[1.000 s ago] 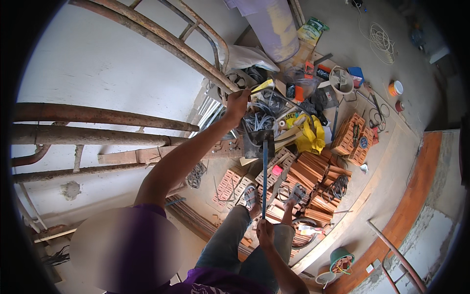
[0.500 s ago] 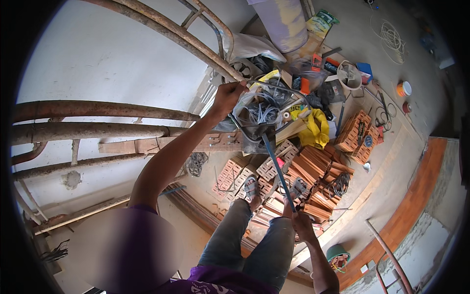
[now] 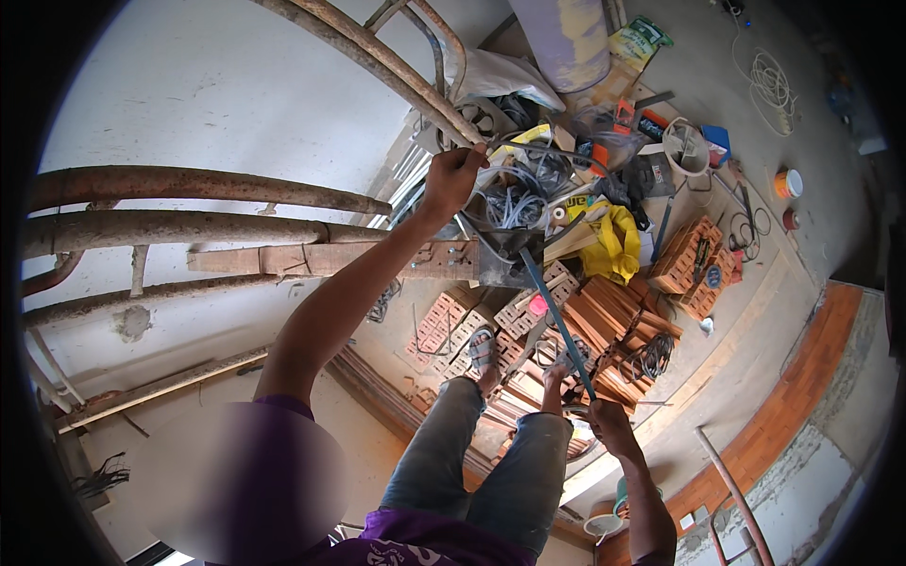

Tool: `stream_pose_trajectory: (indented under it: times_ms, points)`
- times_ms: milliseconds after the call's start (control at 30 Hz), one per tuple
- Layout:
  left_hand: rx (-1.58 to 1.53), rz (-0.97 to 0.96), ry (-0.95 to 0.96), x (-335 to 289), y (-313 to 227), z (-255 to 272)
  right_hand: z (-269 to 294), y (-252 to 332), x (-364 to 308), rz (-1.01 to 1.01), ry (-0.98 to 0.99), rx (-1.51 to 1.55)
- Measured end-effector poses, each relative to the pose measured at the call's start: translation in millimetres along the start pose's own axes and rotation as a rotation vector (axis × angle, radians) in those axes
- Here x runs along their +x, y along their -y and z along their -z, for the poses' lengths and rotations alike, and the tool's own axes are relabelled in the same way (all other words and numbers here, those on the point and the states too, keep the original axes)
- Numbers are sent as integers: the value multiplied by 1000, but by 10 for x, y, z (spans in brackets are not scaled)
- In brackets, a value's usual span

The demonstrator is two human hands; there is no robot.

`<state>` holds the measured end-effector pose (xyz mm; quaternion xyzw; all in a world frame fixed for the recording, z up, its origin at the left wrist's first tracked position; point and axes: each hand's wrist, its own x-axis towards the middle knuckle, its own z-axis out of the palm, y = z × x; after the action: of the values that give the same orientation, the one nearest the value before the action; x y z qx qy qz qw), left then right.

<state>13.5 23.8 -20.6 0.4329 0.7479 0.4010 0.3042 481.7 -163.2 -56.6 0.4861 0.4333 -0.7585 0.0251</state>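
My left hand (image 3: 453, 179) is closed around a thin dark metal rod (image 3: 540, 148), bent into an angular frame shape. The rod runs right from my fist, over the clutter below. My right hand (image 3: 612, 424) grips the lower end of a long blue-green metal bar (image 3: 559, 323). This bar slants up to a dark metal plate (image 3: 505, 271) at the end of a wooden board (image 3: 363, 260). Nails or bolts stick out of the board near the plate. Exactly how the rod meets the bar and plate is hard to make out.
Rusty scaffold pipes (image 3: 179, 226) cross the left side by the white wall. Stacked hollow bricks (image 3: 604, 325) lie far below, around my feet. A yellow bag (image 3: 612, 247), coiled wires, tools and a white bucket (image 3: 686, 146) clutter the area beyond. A green bucket (image 3: 621, 498) stands at lower right.
My right hand has shifted slightly right with the lower end of the bar. My left hand has moved slightly right, still holding the rod. The whole view has shifted a little.
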Motion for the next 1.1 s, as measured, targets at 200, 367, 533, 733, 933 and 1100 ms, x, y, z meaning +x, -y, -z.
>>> stream_pose_trajectory:
  times_ms: [200, 367, 533, 733, 933, 1100]
  points:
    - [71, 0, -41, -5, -56, -127, -706, -15, 67, 231, -217, 94]
    - [79, -10, -95, 10, 28, -117, -563, -148, 62, 39, 127, 356]
    - [40, -48, -106, -24, -58, -166, -623, -258, 109, 128, 172, 483]
    - [6, -20, -94, -97, -131, -269, -1346, -625, 115, 80, -74, 520]
    - [118, -96, -132, -33, -144, -155, -1993, -219, 271, 259, -82, 649]
    - [49, -31, -120, -3, -162, -192, -1416, -471, 208, 275, -121, 378]
